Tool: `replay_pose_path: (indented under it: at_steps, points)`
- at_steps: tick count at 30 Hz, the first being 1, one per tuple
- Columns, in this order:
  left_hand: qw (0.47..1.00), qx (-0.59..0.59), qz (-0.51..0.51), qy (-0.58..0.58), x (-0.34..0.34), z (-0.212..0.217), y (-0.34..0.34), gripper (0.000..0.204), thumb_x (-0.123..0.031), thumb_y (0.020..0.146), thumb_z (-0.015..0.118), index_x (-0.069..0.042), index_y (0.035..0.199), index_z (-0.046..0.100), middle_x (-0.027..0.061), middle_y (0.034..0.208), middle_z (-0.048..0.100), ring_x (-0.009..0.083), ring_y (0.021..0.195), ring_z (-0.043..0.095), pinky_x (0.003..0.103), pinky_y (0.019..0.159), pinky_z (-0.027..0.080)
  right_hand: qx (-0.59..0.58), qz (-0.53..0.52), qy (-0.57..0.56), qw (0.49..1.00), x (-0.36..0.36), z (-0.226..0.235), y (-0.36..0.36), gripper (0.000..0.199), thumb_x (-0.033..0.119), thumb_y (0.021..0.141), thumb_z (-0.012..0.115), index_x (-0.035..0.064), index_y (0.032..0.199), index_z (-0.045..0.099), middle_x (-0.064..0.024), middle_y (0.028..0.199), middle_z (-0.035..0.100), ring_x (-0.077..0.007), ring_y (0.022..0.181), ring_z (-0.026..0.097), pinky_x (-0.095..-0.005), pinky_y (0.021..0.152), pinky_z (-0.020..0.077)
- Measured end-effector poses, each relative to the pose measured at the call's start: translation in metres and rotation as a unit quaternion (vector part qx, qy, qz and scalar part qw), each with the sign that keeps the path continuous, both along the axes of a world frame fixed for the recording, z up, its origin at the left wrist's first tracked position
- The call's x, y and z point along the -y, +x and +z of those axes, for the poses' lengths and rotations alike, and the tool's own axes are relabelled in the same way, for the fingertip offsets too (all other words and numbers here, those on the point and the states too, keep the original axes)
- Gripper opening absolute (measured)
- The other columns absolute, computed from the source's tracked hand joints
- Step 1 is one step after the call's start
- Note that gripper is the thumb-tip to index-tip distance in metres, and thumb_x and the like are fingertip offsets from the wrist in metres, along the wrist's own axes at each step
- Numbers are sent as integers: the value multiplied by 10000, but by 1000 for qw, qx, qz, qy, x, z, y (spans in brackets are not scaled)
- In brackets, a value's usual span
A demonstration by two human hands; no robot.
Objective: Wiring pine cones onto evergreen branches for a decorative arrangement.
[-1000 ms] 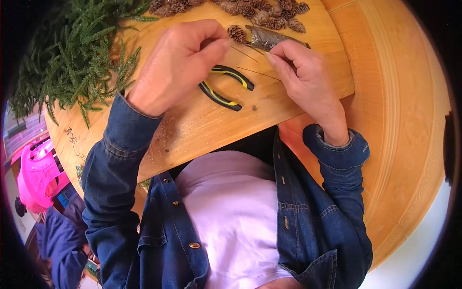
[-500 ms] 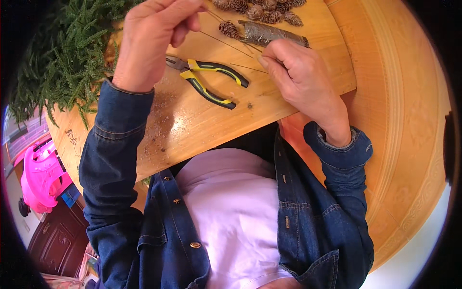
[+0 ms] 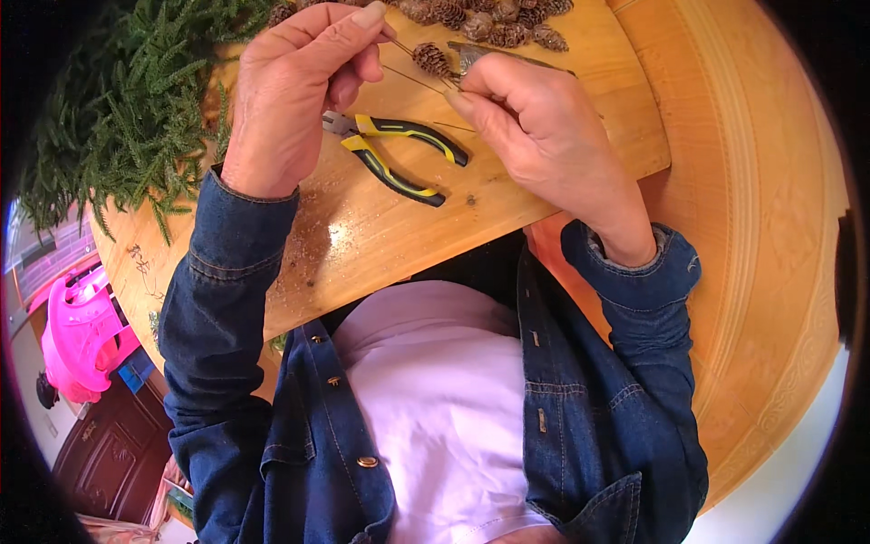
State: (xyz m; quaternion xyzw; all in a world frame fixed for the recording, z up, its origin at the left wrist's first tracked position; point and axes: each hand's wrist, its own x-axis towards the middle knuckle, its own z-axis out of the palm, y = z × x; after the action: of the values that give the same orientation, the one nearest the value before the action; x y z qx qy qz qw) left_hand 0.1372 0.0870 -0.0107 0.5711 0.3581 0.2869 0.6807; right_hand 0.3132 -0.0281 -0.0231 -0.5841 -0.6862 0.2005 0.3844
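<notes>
A small brown pine cone (image 3: 431, 60) hangs between my two hands on thin dark wire. My left hand (image 3: 304, 86) pinches the wire with thumb and fingertips on one side of the cone. On the cone's other side, my right hand (image 3: 548, 122) is closed on the wire, its thumb and forefinger close to the cone. A second thin strand of wire (image 3: 412, 78) runs below the cone between the hands. Pliers (image 3: 399, 150) with black and yellow handles lie open on the wooden table (image 3: 362, 240) beneath my hands.
Several pine cones (image 3: 507, 34) sit in a pile at the table's far side. A dark roll (image 3: 471, 56) lies partly behind my right hand. Green artificial fir branches (image 3: 127, 109) cover the far left. A loose piece of wire (image 3: 453, 126) rests near the pliers.
My right hand has moved left and slightly up along the wire, closer to the pine cone. My left hand has shifted only a little, and the pliers stay in place.
</notes>
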Motion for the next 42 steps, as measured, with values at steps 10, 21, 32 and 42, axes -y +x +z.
replay_pose_path:
  at_steps: [10, 21, 32, 42]
  points:
    - [1000, -16, 7, 1, -6, -10, -2, 193, -200, 922, 576, -19, 902, 640, -37, 653, 525, 27, 535, 385, 167, 483, 279, -116, -14, -89, 989, 13, -2, 3, 126, 67, 870, 624, 2, 798, 543, 51, 621, 432, -17, 568, 362, -209, 475, 300]
    - [1000, -6, 23, 19, -10, -17, -3, 191, -207, 918, 587, -25, 894, 638, -43, 658, 523, 30, 537, 392, 168, 485, 281, 85, -63, -15, 994, 22, -8, 17, 120, 131, 825, 616, 24, 854, 568, -164, 725, 592, -369, 683, 580, -437, 593, 448]
    - [997, -55, 7, 49, 4, -6, 13, 190, -211, 920, 576, -38, 882, 644, -42, 649, 533, 23, 523, 387, 175, 473, 279, 16, -38, -26, 999, -9, -4, 2, 70, 60, 873, 595, 0, 909, 583, -76, 822, 583, -90, 673, 512, -250, 549, 411]
    - [958, -229, -129, 118, -9, -33, 13, 242, -215, 917, 553, 7, 868, 636, -3, 685, 593, 50, 591, 504, 207, 519, 374, 18, -39, -4, 999, -34, 3, -2, 95, 59, 862, 539, -31, 834, 524, -235, 745, 548, -397, 709, 561, -444, 601, 424]
